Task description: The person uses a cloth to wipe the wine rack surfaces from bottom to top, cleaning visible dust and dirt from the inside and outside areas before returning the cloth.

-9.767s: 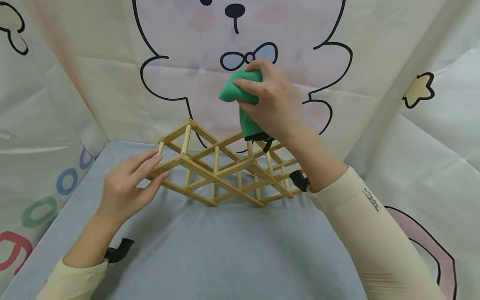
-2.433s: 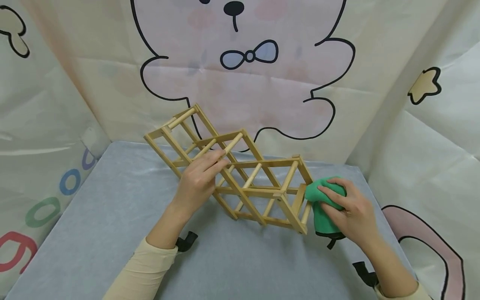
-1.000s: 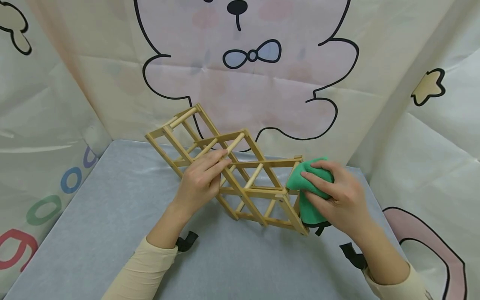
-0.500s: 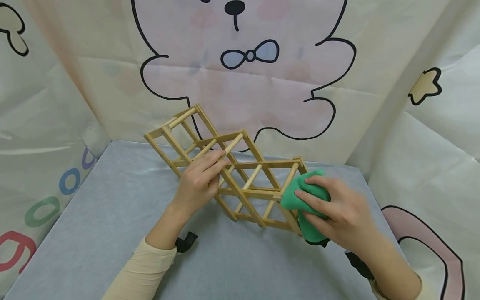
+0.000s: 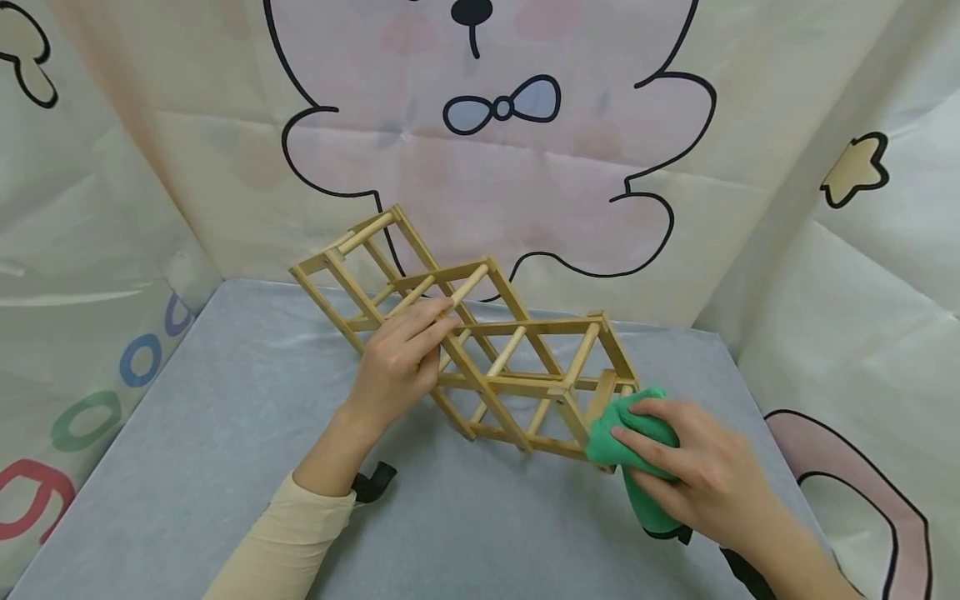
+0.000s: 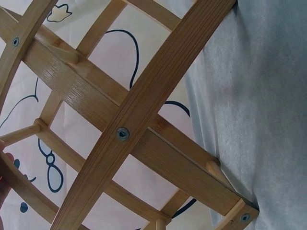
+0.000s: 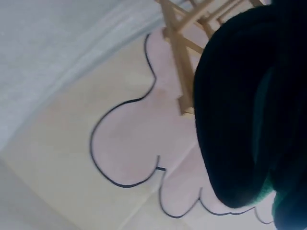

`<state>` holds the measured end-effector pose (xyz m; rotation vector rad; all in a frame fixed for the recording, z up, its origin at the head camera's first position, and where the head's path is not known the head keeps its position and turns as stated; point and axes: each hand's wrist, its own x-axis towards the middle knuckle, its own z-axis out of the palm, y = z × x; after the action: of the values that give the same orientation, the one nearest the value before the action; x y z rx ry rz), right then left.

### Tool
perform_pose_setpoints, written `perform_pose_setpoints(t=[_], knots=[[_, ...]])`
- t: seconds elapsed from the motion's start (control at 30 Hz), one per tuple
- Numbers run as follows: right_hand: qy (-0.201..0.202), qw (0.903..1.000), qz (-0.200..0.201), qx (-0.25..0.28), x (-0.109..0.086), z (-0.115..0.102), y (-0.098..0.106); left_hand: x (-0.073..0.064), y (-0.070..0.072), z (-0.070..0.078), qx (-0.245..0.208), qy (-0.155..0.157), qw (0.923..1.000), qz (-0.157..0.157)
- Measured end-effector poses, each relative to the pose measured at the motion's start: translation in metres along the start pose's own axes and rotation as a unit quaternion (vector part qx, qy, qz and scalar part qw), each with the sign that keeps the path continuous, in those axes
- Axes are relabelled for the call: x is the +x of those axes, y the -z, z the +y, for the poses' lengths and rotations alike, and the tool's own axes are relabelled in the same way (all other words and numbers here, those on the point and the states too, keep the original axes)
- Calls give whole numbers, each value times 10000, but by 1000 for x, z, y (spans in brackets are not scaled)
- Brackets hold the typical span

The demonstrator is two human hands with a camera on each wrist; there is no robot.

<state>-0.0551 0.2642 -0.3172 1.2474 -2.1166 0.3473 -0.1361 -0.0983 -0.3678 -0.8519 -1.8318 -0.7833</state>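
Note:
A wooden lattice wine rack (image 5: 525,386) of crossed slats and round dowels stands tilted on the table, its left end raised. My left hand (image 5: 397,358) grips it near the middle, fingertips by an upper dowel; the thumb is hidden. At the rack's lower right end, my right hand (image 5: 712,467) holds a bunched green cloth (image 5: 633,433) against the end slat. Close up in the left wrist view, a slat (image 6: 158,86) shows a metal rivet. The dark side of the cloth (image 7: 230,120) fills much of the right wrist view, beside the rack's corner (image 7: 180,57).
A grey-blue cloth (image 5: 465,517) covers the table. Printed fabric walls with a cartoon bear (image 5: 510,200) rise behind and on both sides, and the rack stands close to the back one. A black strap (image 5: 373,483) shows at the left wrist.
Since the earliest frame the rack has been turned, and my left hand has gone from its left end to its middle. Over the last second the green cloth has slid down the right end.

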Motion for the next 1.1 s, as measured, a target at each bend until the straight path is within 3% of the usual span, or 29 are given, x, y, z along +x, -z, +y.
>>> perform_pose_setpoints(t=[0.37,0.63,0.83,1.1], knots=[[-586,9982,84,52,-35,15,-12,0,1,0,53,-12,10000,6],[-756,9952,270,-565,-45,40,-17,0,0,0,115,-37,9999,-36],[-1014,9917,380,-697,-54,56,-22,0,0,1,145,-48,9999,3],[-1210,9866,514,-971,-58,71,-24,3,4,3,233,-60,9994,-252]])
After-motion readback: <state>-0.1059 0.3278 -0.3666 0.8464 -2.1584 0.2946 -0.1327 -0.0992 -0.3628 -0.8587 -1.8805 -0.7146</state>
